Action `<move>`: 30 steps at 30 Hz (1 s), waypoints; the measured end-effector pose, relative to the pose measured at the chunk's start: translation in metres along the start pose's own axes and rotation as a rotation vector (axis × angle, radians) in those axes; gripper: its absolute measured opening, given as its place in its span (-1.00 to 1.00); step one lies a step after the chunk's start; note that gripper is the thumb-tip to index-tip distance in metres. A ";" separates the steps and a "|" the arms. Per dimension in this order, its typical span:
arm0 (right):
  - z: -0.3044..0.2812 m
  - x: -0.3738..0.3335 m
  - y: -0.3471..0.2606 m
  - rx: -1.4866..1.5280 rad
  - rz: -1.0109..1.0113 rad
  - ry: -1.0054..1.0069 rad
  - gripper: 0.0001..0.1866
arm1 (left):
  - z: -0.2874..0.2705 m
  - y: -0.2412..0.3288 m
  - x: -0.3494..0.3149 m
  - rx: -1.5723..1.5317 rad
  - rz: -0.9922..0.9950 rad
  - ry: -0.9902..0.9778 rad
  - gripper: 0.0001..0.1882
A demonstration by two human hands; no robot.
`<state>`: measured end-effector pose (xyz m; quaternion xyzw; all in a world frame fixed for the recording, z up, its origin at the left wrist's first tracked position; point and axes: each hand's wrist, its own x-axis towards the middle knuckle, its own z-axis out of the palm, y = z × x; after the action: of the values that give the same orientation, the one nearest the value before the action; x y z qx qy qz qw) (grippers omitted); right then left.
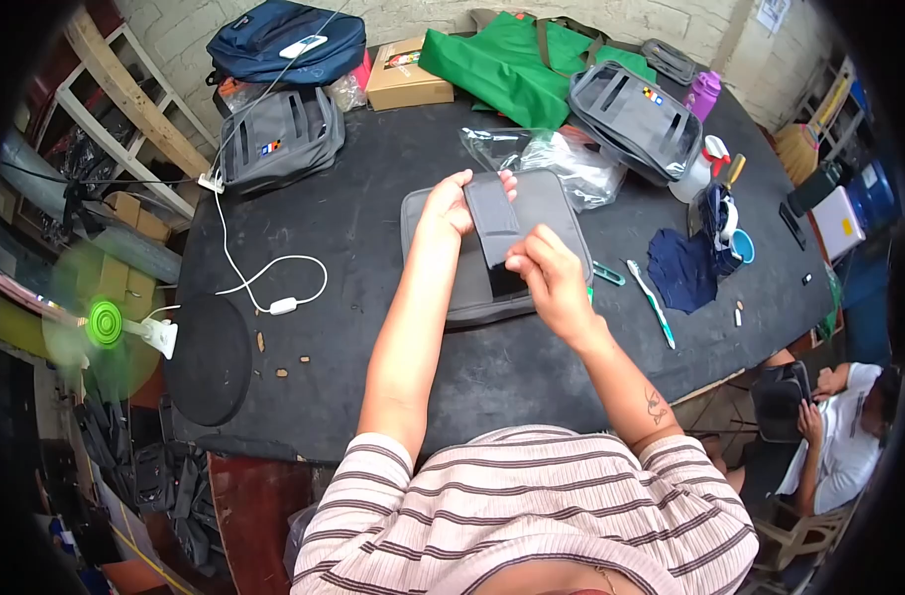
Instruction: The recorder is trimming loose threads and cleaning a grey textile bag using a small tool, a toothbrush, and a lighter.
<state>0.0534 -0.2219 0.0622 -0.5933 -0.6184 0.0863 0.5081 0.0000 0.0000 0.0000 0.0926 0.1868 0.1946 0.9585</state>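
A flat grey zippered case point(552, 203) lies on the table in front of me. Across its middle runs a dark grey fabric strap panel point(492, 210), lifted a little off the case. My left hand point(450, 205) is closed around the panel's upper part, with the thumb at its left edge and fingertips showing past its right edge. Fingers curled into a pinch, my right hand point(554, 280) is at the panel's lower right edge, above a black patch on the case. What the right fingertips hold, if anything, is hidden.
Beyond the case lie clear plastic wrapping point(571, 164), a green bag point(512, 74) and grey bags point(639, 119). To the right are a toothbrush point(653, 302), dark cloth point(682, 268) and blue cup point(740, 246). A white cable point(239, 263) and spinning fan point(106, 324) are left. Another person point(839, 436) sits right.
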 end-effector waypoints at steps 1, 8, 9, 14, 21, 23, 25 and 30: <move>0.002 -0.006 0.002 0.017 -0.013 0.029 -0.97 | -0.002 0.003 0.001 -0.054 -0.071 -0.028 -0.40; 0.019 -0.022 0.024 -0.037 -0.132 0.112 -0.89 | -0.001 0.007 0.009 -0.213 -0.195 -0.023 -0.45; 0.021 -0.023 0.027 -0.037 -0.153 0.128 -0.88 | -0.002 0.007 0.009 -0.215 -0.197 -0.019 -0.45; 0.029 -0.035 0.043 -0.075 -0.210 0.147 -0.86 | -0.003 0.009 0.009 -0.199 -0.192 0.009 -0.45; 0.030 -0.040 0.055 -0.130 -0.276 0.170 -0.81 | -0.009 0.013 0.013 -0.175 -0.200 -0.022 -0.44; 0.029 -0.040 0.053 -0.143 -0.298 0.172 -0.80 | -0.009 0.012 0.013 -0.154 -0.190 -0.020 -0.44; 0.028 -0.041 0.054 -0.157 -0.318 0.175 -0.79 | -0.007 0.011 0.012 -0.132 -0.183 -0.017 -0.44; 0.039 -0.049 0.071 -0.207 -0.353 0.174 -0.75 | -0.005 0.012 0.011 -0.145 -0.185 -0.014 -0.46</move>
<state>0.0603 -0.2230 -0.0319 -0.5299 -0.6720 -0.1194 0.5033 0.0030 0.0157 -0.0055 0.0069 0.1732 0.1174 0.9778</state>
